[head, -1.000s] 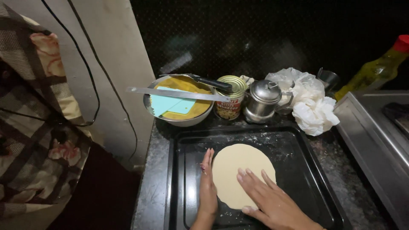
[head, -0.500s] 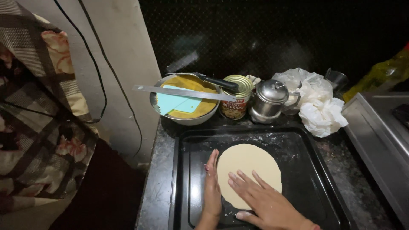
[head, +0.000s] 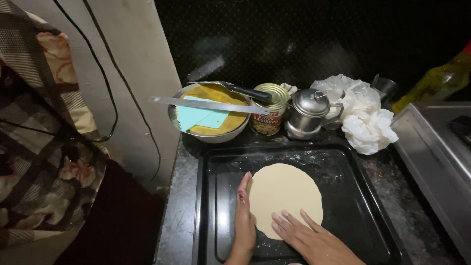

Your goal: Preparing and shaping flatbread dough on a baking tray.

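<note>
A flat round disc of pale dough (head: pixel 283 195) lies on a black baking tray (head: pixel 368 206) dusted with flour. My left hand (head: pixel 244 223) rests edge-on against the disc's left rim, fingers straight and together. My right hand (head: pixel 306 235) lies flat on the disc's near edge with the fingers spread. Neither hand holds anything.
Behind the tray stand a steel bowl (head: pixel 212 118) of yellow batter with a teal scraper, a long metal spatula (head: pixel 208 104) and a black-handled knife (head: pixel 243 90) across it, an opened tin can (head: pixel 269 109), a small steel pot (head: pixel 307 114), crumpled white plastic (head: pixel 365 120) and an oil bottle (head: pixel 439 78). A steel appliance (head: pixel 436 152) sits right.
The view has shifted slightly. Both hands stay on the dough, my left hand still along its left rim and my right hand on its near edge.
</note>
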